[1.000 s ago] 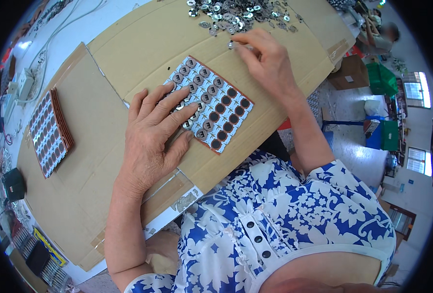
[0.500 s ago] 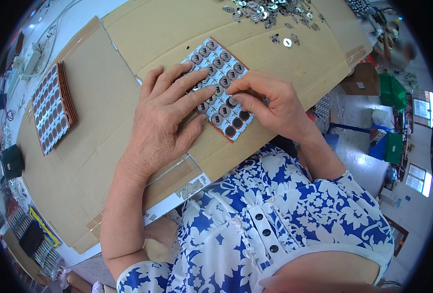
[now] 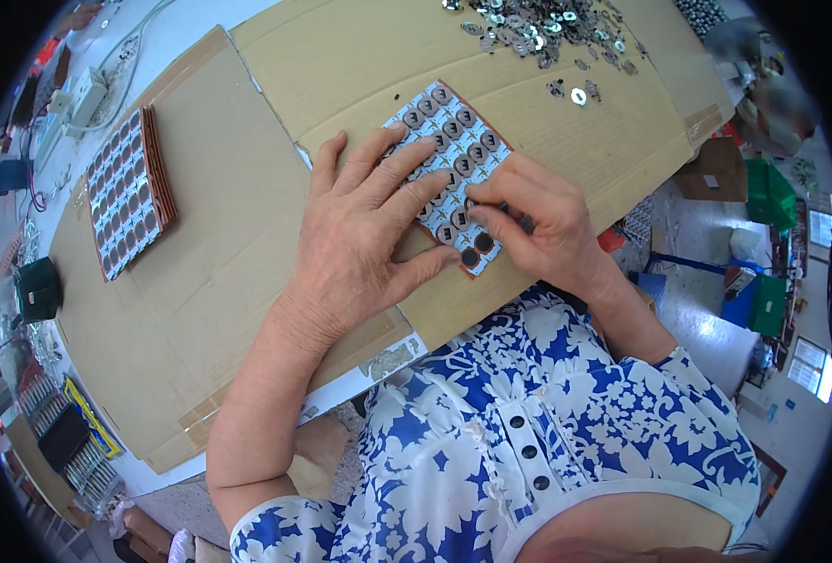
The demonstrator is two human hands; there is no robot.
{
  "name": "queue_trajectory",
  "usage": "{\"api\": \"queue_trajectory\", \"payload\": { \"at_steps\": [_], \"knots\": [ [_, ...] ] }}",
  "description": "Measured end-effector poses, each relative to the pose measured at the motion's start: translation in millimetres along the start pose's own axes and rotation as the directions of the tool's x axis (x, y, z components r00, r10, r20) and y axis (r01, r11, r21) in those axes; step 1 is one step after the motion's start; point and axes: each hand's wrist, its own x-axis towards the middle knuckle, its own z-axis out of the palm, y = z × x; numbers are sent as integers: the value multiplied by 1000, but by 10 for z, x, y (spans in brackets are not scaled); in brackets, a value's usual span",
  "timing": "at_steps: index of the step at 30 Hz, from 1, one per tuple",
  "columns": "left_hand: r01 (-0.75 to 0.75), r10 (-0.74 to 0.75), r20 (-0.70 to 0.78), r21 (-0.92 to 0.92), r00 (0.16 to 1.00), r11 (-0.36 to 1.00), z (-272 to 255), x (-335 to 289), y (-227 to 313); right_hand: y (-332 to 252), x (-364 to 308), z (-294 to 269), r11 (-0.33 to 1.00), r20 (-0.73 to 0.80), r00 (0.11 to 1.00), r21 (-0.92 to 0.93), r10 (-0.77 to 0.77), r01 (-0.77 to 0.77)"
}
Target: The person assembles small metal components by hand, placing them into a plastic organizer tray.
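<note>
A flat panel (image 3: 501,153) of small circuit boards, pale blue with a reddish-brown edge, lies at an angle on the cardboard. Rows of round grey metal pieces cover most of it; two bare black circles (image 3: 470,256) show at the near end. My left hand (image 3: 350,235) rests on the panel's left side, fingers spread, thumb stretched to the near edge. At the right side, my right hand (image 3: 538,216) is closed, thumb and forefinger pinched close over the panel near the last rows. A small dark metal piece (image 3: 527,224) shows between its fingers; the fingers partly hide it.
Loose metal pieces (image 3: 552,33) lie heaped at the far side. On the left stands a stack of similar panels (image 3: 127,195). Beyond the cardboard sheet (image 3: 219,235) are a power strip (image 3: 86,97) and cable. Boxes and green crates (image 3: 771,195) stand off to the right.
The whole view has shifted, so the table appears further right. My left thumb has stretched towards the panel's near end. My right fingertips have moved slightly nearer along the panel.
</note>
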Motion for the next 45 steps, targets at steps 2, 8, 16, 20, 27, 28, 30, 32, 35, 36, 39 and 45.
{"api": "queue_trajectory", "payload": {
  "at_steps": [2, 8, 16, 20, 27, 28, 30, 32, 35, 36, 39, 45],
  "knots": [
    [-6, 5, 22, 0, 1000, 1000, -9, 46, 18, 32, -27, 11, 996, -28, 997, -39, -77, 76],
    [40, -40, 56, 2, 998, 999, -86, 30, 46, -17, -26, -39, 999, -83, 996, 38, -13, 16],
    [63, -59, 76, -49, 995, 997, -83, 64, 49, 851, 272, -630, 881, -406, 911, -453, -66, -138],
    [68, -63, 80, -56, 995, 996, -77, 65, 38, 888, 281, -672, 922, -368, 928, -376, -58, -91],
    [69, -65, 85, -45, 994, 997, -79, 48, 28, 443, 64, -557, 691, -143, 834, 642, 534, -332],
    [71, -67, 86, -44, 994, 997, -84, 45, 32, 381, 45, -538, 686, -136, 833, 645, 537, -337],
    [61, -58, 76, -41, 995, 997, -82, 52, 27, 297, 17, -491, 660, -84, 859, 680, 505, -321],
    [50, -47, 64, -41, 997, 998, -77, 61, 10, 257, -21, -447, 680, -62, 863, 645, 502, -349],
    [45, -42, 86, -30, 995, 999, -73, 59, 4, 227, -36, -391, 684, -18, 875, 631, 484, -365],
    [37, -34, 73, -33, 997, 999, -77, 52, 2, 212, -33, -368, 667, 3, 883, 654, 470, -357],
    [28, -26, 52, -30, 998, 999, -59, 35, 5, 194, -22, -289, 663, 29, 906, 672, 421, -330],
    [32, -31, 76, -18, 997, 999, -63, 31, 5, 48, -65, -211, 718, 87, 911, 586, 404, -375]
  ]
}}
